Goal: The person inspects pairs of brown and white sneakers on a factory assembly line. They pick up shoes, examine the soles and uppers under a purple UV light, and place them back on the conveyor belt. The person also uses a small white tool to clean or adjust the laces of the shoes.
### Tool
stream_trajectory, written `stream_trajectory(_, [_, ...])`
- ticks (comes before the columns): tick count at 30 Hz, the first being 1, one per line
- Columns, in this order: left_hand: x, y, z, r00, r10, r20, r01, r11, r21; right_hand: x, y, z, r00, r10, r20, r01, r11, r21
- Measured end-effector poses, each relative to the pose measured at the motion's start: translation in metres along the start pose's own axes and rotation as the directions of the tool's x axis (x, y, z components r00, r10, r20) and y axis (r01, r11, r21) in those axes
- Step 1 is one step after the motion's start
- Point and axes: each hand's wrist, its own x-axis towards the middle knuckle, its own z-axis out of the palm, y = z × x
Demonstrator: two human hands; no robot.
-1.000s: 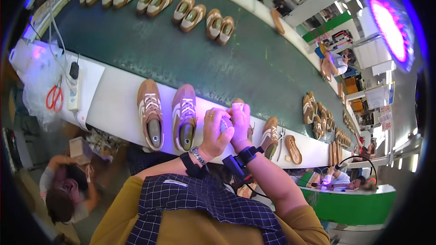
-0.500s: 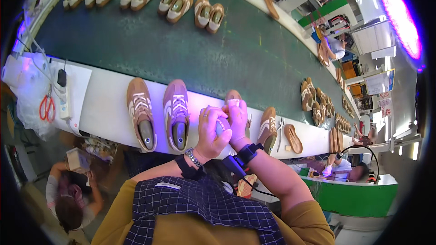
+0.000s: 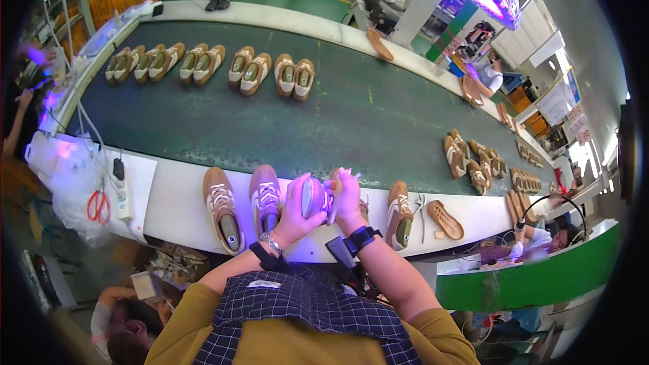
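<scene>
Curled fingers of the left hand [image 3: 293, 213] close round a rounded violet-grey object with a pale rim [image 3: 313, 197], while the right hand [image 3: 348, 203] bends in from the other side, a small whitish piece [image 3: 348, 173] showing at its fingertips; whether it pinches that piece, I cannot tell. Both hands and the rounded object are over the long white table [image 3: 177, 204], between its near edge and the far edge, which runs beside a broad green belt [image 3: 270, 128]. Ahead of the knuckles, green surface stretches to a row of tan-and-white shoes [image 3: 253, 76]; leftward, white tabletop extends between a brown shoe with white laces [image 3: 220, 204] and a white paper sheet [image 3: 141, 179]. Closer room is tighter: a violet-lit laced shoe [image 3: 264, 192] sits just beside the left hand, and a brown-and-white laced shoe [image 3: 399, 213] stands right of the right hand, before metal pincers [image 3: 422, 211] and a loose tan sole [image 3: 445, 220]. All three laced shoes point their toes at the far edge, heels toward the near one. The rounded object's visible oval runs lengthwise roughly from near edge to belt; which end is its front is unclear.
</scene>
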Motion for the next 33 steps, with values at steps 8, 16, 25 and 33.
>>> stream_trajectory(8, [0.019, -0.027, -0.022, 0.867, -0.387, 0.313, 0.497, 0.641, -0.585, -0.007, 0.006, -0.017, 0.975, 0.163, 0.151, -0.181, 0.977, 0.111])
stream_trajectory(16, [0.033, -0.051, -0.024, 0.759, -0.459, 0.461, 0.637, 0.378, -0.672, -0.015, 0.014, -0.032, 0.975, 0.007, 0.224, -0.034, 0.993, 0.115])
stream_trajectory(25, [0.028, -0.066, -0.015, 0.688, -0.551, 0.473, 0.671, 0.233, -0.704, -0.021, 0.013, -0.034, 0.977, -0.019, 0.212, -0.003, 0.995, 0.103])
stream_trajectory(33, [0.032, -0.076, -0.009, 0.669, -0.577, 0.468, 0.605, 0.057, -0.794, -0.021, 0.011, -0.033, 0.979, 0.0, 0.204, -0.028, 0.991, 0.131])
